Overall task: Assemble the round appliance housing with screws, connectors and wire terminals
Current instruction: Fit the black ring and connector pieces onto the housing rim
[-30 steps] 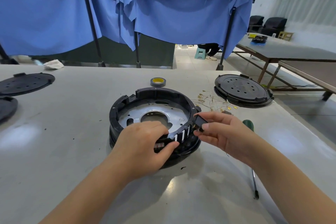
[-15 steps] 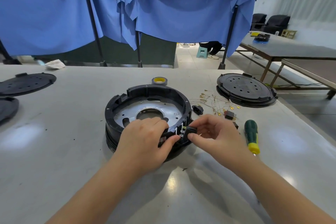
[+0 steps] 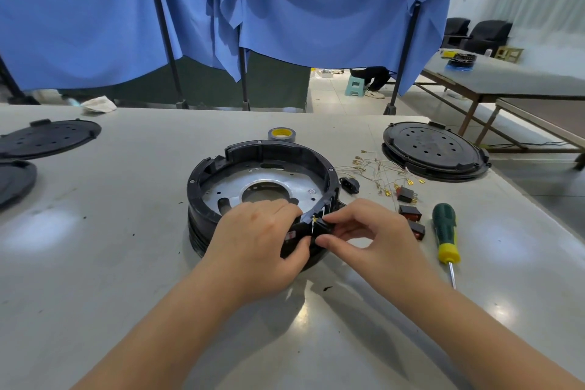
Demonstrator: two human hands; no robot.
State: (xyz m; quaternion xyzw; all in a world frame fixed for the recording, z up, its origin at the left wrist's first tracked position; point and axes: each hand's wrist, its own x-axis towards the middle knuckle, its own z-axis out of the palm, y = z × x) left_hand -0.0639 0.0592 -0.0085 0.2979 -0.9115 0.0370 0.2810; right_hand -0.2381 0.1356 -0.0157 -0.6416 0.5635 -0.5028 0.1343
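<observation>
The round black housing [image 3: 221, 168] with a silver metal plate inside sits at the middle of the grey table. My left hand [image 3: 259, 241] grips its near wall, thumb on the outside. My right hand [image 3: 370, 231] pinches a small black connector [image 3: 321, 225] with metal pins against that wall at the near right. Loose wires with gold terminals [image 3: 376, 174] lie right of the housing, beside a black socket [image 3: 349, 184] and small black and red switches [image 3: 410, 212].
A green and yellow screwdriver [image 3: 445, 231] lies at the right. A black round lid [image 3: 433, 150] sits at the far right, two more black lids [image 3: 47, 138] at the far left. A tape roll [image 3: 281, 133] stands behind the housing. Blue curtains hang beyond the table.
My right hand brought the small black connector from beside the housing's right rim down to the near wall, close to my left thumb. The left hand kept its grip on the housing.
</observation>
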